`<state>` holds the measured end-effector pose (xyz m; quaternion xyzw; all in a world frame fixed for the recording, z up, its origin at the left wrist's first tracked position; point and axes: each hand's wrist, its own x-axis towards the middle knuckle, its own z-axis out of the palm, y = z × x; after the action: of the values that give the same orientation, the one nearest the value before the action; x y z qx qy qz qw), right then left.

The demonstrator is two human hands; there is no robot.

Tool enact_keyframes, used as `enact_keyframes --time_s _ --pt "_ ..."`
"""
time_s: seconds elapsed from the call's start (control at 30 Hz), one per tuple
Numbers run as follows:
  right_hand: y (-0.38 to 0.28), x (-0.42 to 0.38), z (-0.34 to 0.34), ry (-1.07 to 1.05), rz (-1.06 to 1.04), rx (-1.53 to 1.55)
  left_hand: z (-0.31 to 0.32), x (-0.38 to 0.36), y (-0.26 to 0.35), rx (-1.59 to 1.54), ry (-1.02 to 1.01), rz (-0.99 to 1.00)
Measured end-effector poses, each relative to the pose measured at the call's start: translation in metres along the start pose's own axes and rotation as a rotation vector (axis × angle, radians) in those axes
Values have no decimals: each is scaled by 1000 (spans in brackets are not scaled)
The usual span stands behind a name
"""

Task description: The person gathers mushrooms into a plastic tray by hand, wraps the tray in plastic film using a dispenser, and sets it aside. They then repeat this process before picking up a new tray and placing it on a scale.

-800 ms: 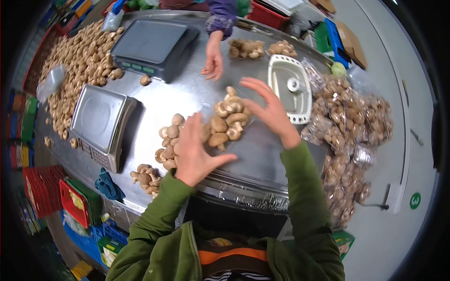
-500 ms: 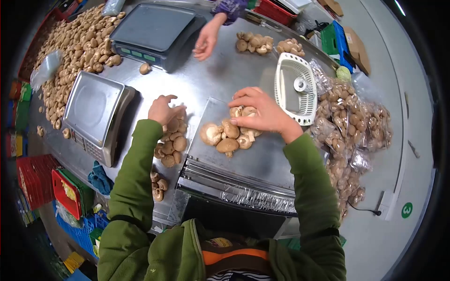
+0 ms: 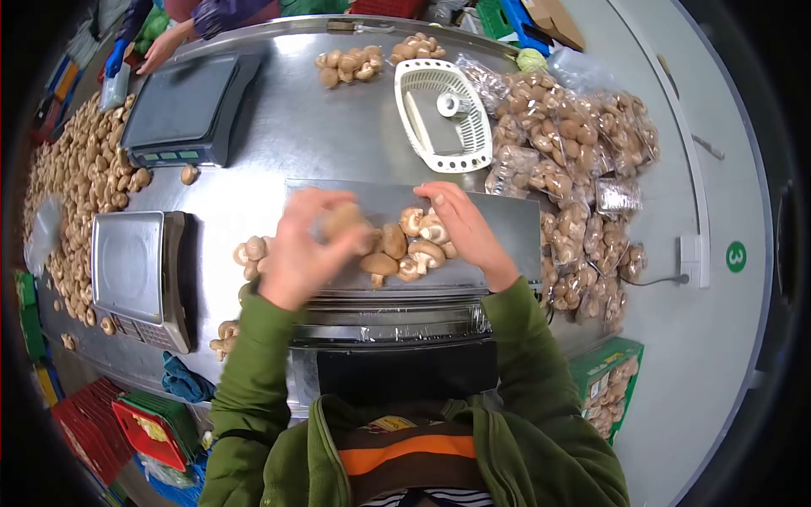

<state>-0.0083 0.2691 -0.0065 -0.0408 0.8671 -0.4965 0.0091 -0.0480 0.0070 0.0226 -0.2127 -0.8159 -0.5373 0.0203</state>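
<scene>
My left hand point(image 3: 300, 249), blurred by motion, is closed around a brown mushroom point(image 3: 341, 221) above the left part of the metal plate. A small cluster of mushrooms point(image 3: 394, 241) lies on that plate point(image 3: 515, 241), some caps up and some with pale stems showing. My right hand point(image 3: 466, 230) rests along the cluster's right side, fingers stretched out, fingertips right at the pale mushrooms. Left of the plate and partly hidden by my left arm is a loose group of mushrooms point(image 3: 252, 252).
Two weighing scales point(image 3: 128, 258) stand on the left beside a big mushroom heap point(image 3: 93, 160). A white plastic basket point(image 3: 408, 114) holding a roll sits behind the plate. Bagged mushrooms point(image 3: 583, 135) are piled at right. A co-worker's hand point(image 3: 165, 46) is at the far left.
My left hand has moved from the loose group to over the plate with a mushroom. My view has turned; the co-worker's hand has gone back toward the far-left heap.
</scene>
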Motion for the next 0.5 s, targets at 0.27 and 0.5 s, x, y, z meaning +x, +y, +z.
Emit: enact_keyframes --time_s 0.27,0.5 --pt "16 -2 3 78 30 62 58 -7 27 264 -280 47" --pt "12 -14 7 112 -75 -177 62 -37 -16 58 -4 -78"
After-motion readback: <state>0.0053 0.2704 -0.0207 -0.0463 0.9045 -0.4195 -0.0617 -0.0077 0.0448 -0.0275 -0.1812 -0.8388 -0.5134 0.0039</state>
